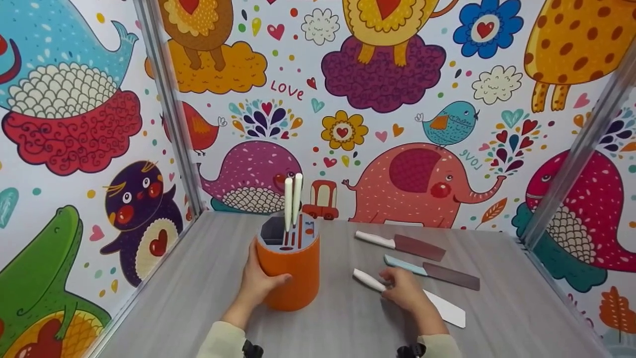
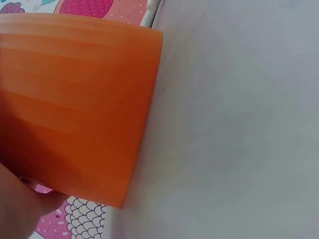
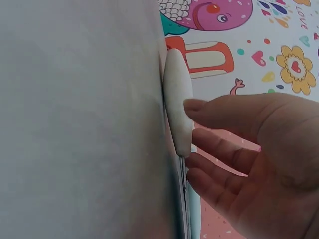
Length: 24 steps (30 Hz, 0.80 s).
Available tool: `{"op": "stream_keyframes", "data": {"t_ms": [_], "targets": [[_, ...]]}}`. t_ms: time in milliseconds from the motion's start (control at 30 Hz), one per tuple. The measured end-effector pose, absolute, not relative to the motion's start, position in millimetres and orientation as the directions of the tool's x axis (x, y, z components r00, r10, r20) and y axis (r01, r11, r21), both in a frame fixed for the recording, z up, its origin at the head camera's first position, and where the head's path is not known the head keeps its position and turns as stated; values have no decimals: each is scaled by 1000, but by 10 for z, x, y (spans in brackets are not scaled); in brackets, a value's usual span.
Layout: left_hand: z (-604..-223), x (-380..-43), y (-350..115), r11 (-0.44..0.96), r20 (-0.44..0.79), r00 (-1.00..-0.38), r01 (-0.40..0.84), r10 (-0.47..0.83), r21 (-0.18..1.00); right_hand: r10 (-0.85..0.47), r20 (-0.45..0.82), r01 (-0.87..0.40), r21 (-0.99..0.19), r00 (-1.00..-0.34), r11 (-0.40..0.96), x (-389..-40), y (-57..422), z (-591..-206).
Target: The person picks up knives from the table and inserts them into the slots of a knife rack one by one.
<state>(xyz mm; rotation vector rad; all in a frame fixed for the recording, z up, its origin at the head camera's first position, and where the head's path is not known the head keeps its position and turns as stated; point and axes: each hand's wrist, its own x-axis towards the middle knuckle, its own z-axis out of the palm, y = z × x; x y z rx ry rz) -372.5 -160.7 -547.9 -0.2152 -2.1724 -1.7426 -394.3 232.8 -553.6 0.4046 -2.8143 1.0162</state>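
Note:
My left hand (image 1: 261, 278) grips an orange knife block (image 1: 293, 278) around its side, thumb across the front. Two tools with slim cream handles (image 1: 288, 199) stand upright in the block's slots. A white-handled knife with a white blade (image 1: 449, 309) lies nearest me on the table. Over its handle (image 3: 177, 99) is my right hand (image 1: 405, 291), thumb tip at the near side and loosely bent fingertips at the far side. Part of this knife is hidden under the hand. Just beyond lies a knife with a light blue handle (image 1: 405, 264) and a dark blade.
Farthest back on the right lies a broad reddish-brown knife (image 1: 420, 247) with a white handle. The grey wood-grain table (image 1: 198, 278) meets walls printed with cartoon animals. Metal posts (image 1: 171, 107) stand at the corners.

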Motion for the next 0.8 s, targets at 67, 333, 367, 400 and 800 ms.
{"op": "stream_keyframes", "data": {"t_ms": [67, 333, 367, 400, 800], "targets": [[-5481, -3731, -1612, 241, 361, -927, 330, -98, 913, -208, 209, -292, -591, -956, 752, -3948, 2291, -5544], [-5497, -3730, -1609, 244, 372, -923, 340, -98, 908, -193, 255, -297, -478, -947, 827, -3930, 2179, -5555], [-5503, -3729, -1606, 242, 370, -924, 339, -97, 909, -190, 253, -292, -470, -949, 833, -3925, 2176, -5555], [-5507, -3726, -1604, 243, 369, -925, 338, -95, 909, -188, 251, -289, -468, -950, 835, -3919, 2171, -5553], [-5485, -3728, -1616, 250, 378, -921, 347, -88, 904, -162, 247, -261, -449, -955, 855, -3918, 2139, -5526]]}}
